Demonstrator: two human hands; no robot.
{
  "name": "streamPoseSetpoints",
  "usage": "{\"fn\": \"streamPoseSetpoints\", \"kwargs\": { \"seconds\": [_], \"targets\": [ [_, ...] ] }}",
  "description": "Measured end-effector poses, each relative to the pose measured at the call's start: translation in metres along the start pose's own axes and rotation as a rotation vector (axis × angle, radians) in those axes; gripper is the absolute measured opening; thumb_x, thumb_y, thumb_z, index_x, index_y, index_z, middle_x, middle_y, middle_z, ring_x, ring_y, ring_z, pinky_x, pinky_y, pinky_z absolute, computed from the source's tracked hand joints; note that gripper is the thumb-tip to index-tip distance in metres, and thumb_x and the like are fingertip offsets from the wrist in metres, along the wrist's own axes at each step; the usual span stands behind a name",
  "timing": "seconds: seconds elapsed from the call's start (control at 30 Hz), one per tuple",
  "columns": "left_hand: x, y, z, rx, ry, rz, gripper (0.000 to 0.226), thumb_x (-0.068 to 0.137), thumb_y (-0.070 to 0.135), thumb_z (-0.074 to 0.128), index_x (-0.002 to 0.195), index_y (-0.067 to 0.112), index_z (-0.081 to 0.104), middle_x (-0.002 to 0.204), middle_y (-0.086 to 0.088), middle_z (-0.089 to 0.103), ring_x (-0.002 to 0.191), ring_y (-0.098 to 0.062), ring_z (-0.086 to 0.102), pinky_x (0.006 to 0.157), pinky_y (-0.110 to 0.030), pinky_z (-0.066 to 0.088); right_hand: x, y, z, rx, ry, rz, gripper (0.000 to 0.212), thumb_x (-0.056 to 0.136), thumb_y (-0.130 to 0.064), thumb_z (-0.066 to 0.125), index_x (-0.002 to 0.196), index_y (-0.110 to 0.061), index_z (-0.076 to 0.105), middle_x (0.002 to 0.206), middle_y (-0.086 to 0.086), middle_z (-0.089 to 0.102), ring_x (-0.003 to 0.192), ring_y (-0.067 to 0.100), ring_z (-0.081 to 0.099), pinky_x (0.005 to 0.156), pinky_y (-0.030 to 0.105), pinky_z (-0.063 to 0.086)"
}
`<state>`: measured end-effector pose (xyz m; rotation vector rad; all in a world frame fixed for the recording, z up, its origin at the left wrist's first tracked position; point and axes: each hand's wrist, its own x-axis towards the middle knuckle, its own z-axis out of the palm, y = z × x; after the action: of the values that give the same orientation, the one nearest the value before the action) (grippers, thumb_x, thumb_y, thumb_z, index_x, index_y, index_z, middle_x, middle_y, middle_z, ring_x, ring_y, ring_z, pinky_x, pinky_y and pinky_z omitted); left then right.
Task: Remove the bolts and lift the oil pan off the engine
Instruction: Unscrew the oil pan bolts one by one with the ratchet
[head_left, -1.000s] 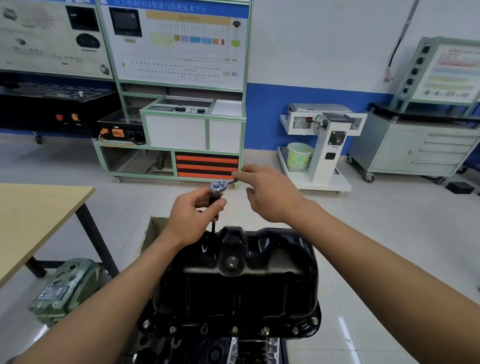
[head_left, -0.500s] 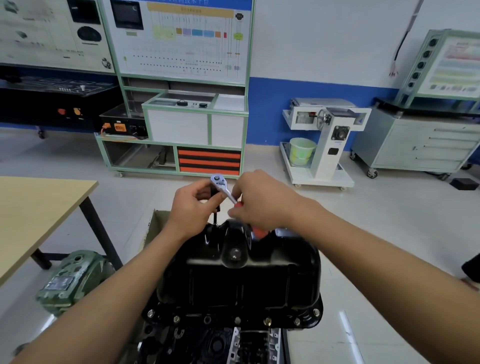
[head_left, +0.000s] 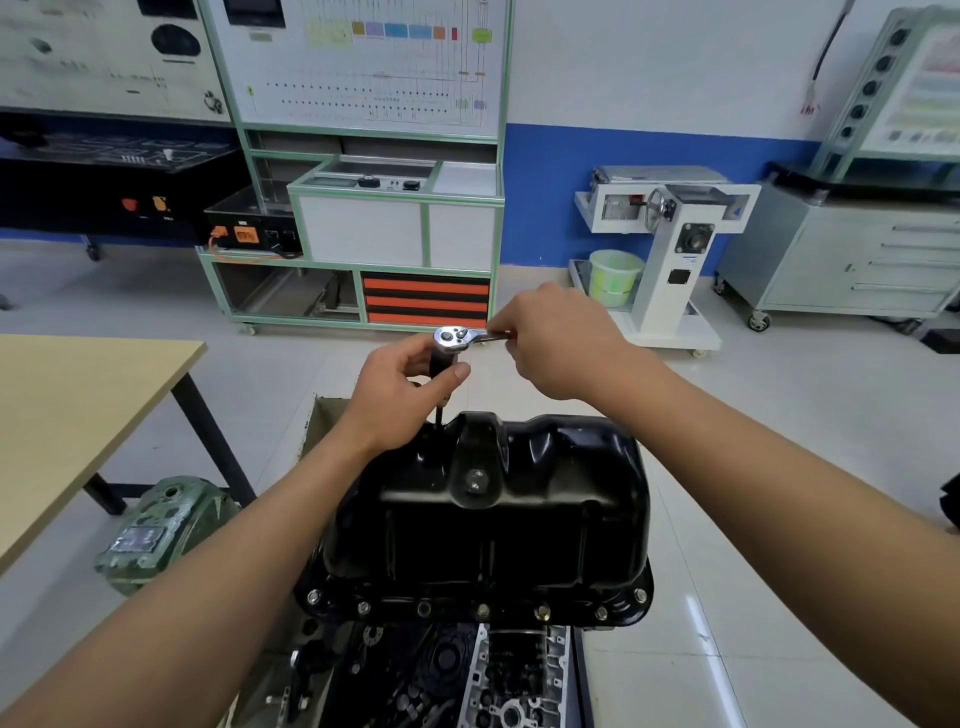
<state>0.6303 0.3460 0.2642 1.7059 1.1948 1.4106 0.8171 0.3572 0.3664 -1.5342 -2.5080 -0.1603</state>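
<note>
Ratchet work at the far edge of the oil pan (head_left: 493, 525), both hands on the tool.

Gripping the black extension bar (head_left: 439, 415) just under the chrome ratchet (head_left: 451, 336) head with the left hand (head_left: 402, 395), thumb and fingers curled round it; wrapping the right hand (head_left: 561, 345) round the ratchet handle, out to the right of the head. Extension bar upright, dropping behind the pan's far left edge, lower end hidden. Black oil pan seated on top of the engine (head_left: 441, 670) in the middle foreground, a row of bolts (head_left: 483, 609) in place along its near flange.
</note>
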Motion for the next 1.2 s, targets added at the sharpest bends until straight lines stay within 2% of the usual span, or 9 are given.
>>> {"fn": "streamPoseSetpoints", "kwargs": {
  "seconds": [0.1, 0.17, 0.3, 0.47, 0.6, 0.67, 0.83, 1.07, 1.2],
  "targets": [
    [-0.001, 0.003, 0.0, -0.041, -0.007, -0.008, 0.013, 0.09, 0.027, 0.072, 0.102, 0.032, 0.072, 0.088, -0.005, 0.075, 0.079, -0.028, 0.071, 0.067, -0.037, 0.062, 0.006, 0.005, 0.008, 0.093, -0.025, -0.028, 0.051, 0.092, -0.001, 0.048, 0.132, -0.029, 0.062, 0.126, 0.002, 0.061, 0.109, 0.028, 0.055, 0.085, 0.039, 0.05],
    [-0.001, 0.004, 0.001, -0.065, -0.008, -0.008, 0.018, 0.09, 0.026, 0.07, 0.108, 0.031, 0.07, 0.093, -0.006, 0.076, 0.086, -0.026, 0.073, 0.067, -0.031, 0.061, 0.008, 0.008, 0.013, 0.158, -0.066, -0.065, 0.062, 0.091, 0.005, 0.045, 0.146, -0.023, 0.049, 0.153, -0.002, 0.044, 0.135, 0.026, 0.044, 0.105, 0.043, 0.044],
    [0.0, 0.004, 0.002, -0.057, 0.011, 0.005, 0.024, 0.096, 0.01, 0.069, 0.11, 0.03, 0.07, 0.095, -0.011, 0.075, 0.088, -0.027, 0.073, 0.066, -0.028, 0.06, 0.009, 0.01, 0.02, 0.168, -0.112, -0.1, 0.071, 0.091, 0.005, 0.045, 0.155, -0.022, 0.032, 0.165, -0.004, 0.023, 0.144, 0.024, 0.032, 0.114, 0.041, 0.036],
    [0.001, 0.002, 0.002, -0.062, 0.089, -0.014, 0.02, 0.095, 0.009, 0.07, 0.113, 0.017, 0.071, 0.091, -0.005, 0.075, 0.089, -0.024, 0.073, 0.065, -0.026, 0.06, -0.001, 0.008, 0.012, 0.063, -0.05, -0.066, 0.04, 0.095, -0.016, 0.05, 0.134, -0.024, 0.053, 0.129, 0.001, 0.058, 0.117, 0.029, 0.053, 0.088, 0.042, 0.051],
    [0.001, 0.002, 0.003, -0.066, 0.114, 0.001, 0.022, 0.094, 0.009, 0.072, 0.109, 0.024, 0.072, 0.091, -0.003, 0.076, 0.088, -0.022, 0.073, 0.065, -0.026, 0.06, -0.015, 0.0, -0.002, 0.0, -0.041, -0.05, 0.002, 0.093, -0.024, 0.054, 0.094, -0.023, 0.054, 0.092, 0.001, 0.057, 0.086, 0.028, 0.053, 0.057, 0.031, 0.031],
    [0.001, 0.003, 0.003, -0.063, 0.115, 0.014, 0.025, 0.094, 0.009, 0.072, 0.105, 0.031, 0.071, 0.089, 0.0, 0.076, 0.087, -0.019, 0.074, 0.065, -0.025, 0.06, -0.02, -0.005, -0.007, -0.002, -0.065, -0.059, 0.008, 0.093, -0.027, 0.057, 0.087, -0.025, 0.051, 0.088, 0.0, 0.055, 0.084, 0.027, 0.054, 0.057, 0.031, 0.032],
    [0.0, 0.005, 0.003, -0.051, 0.129, 0.028, 0.025, 0.093, 0.008, 0.073, 0.103, 0.03, 0.071, 0.091, 0.001, 0.077, 0.084, -0.018, 0.073, 0.064, -0.025, 0.059, -0.027, -0.014, -0.015, 0.192, -0.174, -0.054, 0.01, 0.087, -0.028, 0.064, 0.078, -0.023, 0.06, 0.076, -0.001, 0.06, 0.074, 0.024, 0.061, 0.072, 0.037, 0.054],
    [0.001, -0.001, 0.002, -0.02, 0.151, 0.021, 0.022, 0.091, 0.01, 0.076, 0.102, 0.029, 0.072, 0.089, 0.003, 0.077, 0.083, -0.017, 0.072, 0.074, -0.042, 0.062, -0.029, -0.022, -0.012, 0.278, -0.165, -0.063, 0.021, 0.083, -0.038, 0.068, 0.09, -0.019, 0.072, 0.075, 0.0, 0.068, 0.074, 0.018, 0.064, 0.071, 0.039, 0.058],
    [0.002, 0.0, 0.0, -0.044, 0.085, 0.038, 0.023, 0.092, 0.017, 0.075, 0.104, 0.038, 0.072, 0.09, 0.003, 0.076, 0.082, -0.018, 0.072, 0.071, -0.037, 0.062, -0.022, -0.008, -0.019, 0.238, -0.202, -0.078, 0.016, 0.089, -0.03, 0.067, 0.104, -0.028, 0.073, 0.075, -0.008, 0.06, 0.069, 0.012, 0.054, 0.079, 0.039, 0.056]
  ]
}}
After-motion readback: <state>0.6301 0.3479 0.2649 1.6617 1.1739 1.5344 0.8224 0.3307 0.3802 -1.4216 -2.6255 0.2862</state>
